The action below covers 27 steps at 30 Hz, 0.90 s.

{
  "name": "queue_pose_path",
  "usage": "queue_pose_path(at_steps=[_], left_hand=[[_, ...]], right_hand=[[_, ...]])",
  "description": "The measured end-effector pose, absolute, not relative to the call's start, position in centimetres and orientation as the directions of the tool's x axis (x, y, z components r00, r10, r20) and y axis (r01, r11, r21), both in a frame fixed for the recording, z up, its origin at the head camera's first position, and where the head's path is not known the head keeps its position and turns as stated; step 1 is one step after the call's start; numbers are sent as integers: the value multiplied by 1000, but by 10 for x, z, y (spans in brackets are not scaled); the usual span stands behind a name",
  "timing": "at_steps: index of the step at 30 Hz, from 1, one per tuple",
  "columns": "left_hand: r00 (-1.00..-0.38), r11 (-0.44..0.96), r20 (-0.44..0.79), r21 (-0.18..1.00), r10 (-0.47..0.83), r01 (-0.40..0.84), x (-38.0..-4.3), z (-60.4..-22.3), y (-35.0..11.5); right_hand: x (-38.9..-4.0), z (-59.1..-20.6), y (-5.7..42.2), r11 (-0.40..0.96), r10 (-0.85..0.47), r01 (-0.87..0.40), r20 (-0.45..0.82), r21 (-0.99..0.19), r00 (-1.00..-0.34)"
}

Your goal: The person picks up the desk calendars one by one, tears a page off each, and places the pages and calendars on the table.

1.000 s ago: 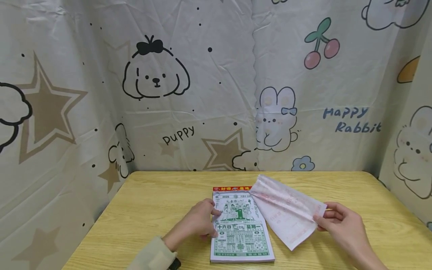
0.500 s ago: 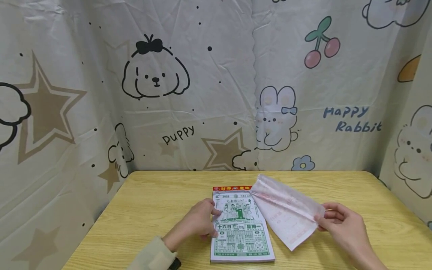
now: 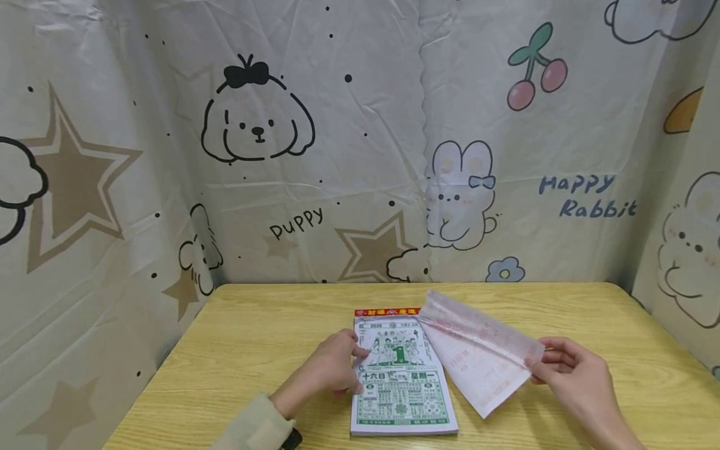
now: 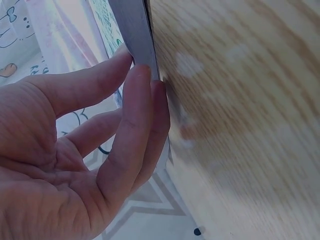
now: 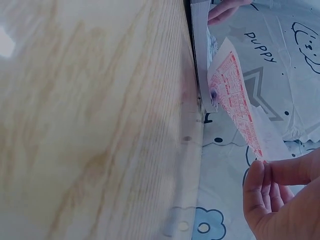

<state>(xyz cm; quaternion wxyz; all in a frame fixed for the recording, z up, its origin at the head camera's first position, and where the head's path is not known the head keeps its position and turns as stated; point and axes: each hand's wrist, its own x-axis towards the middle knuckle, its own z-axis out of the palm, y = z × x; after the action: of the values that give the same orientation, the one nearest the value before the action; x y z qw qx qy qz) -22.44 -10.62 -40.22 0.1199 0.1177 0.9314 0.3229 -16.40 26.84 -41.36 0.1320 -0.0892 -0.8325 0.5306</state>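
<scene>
A thick tear-off calendar (image 3: 402, 406) lies flat in the middle of the table, its top page printed in green with a large 1 and a red strip along the head. My left hand (image 3: 334, 365) grips its left edge, with the thumb and fingers at the side of the page stack (image 4: 137, 30). One thin sheet (image 3: 478, 356) is swung out to the right, pale back up, creased near the red strip. My right hand (image 3: 576, 375) pinches its outer corner between thumb and fingers. Red print shows on the sheet's other face (image 5: 235, 95) in the right wrist view.
The wooden table (image 3: 259, 325) has a light yellow grain. Behind it and at both sides hangs a pale curtain (image 3: 371, 125) with cartoon puppy, rabbit and star prints. A cuffed sleeve (image 3: 255, 425) and a dark wristband (image 3: 291, 439) are on the left arm.
Both hands and the swung-out sheet stay almost where they were. Only the head view has shifted a little, so the curtain prints sit slightly higher.
</scene>
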Motion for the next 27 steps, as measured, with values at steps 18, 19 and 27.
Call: queue_pose_path(at_steps=[18,19,27], left_hand=[[-942,769,-148,622,301,148,-224,-401,-108],[-942,767,-148,624,302,148,-224,-401,-108],[-939,762,-150,631,309,149,-225,-401,-106]], right_hand=[[-161,-413,279,463,337,64,109,-884,-935],[-161,-413,280,463,339,66,109,-884,-934],[-158,-414,283,440,362,39,137,-897,-922]])
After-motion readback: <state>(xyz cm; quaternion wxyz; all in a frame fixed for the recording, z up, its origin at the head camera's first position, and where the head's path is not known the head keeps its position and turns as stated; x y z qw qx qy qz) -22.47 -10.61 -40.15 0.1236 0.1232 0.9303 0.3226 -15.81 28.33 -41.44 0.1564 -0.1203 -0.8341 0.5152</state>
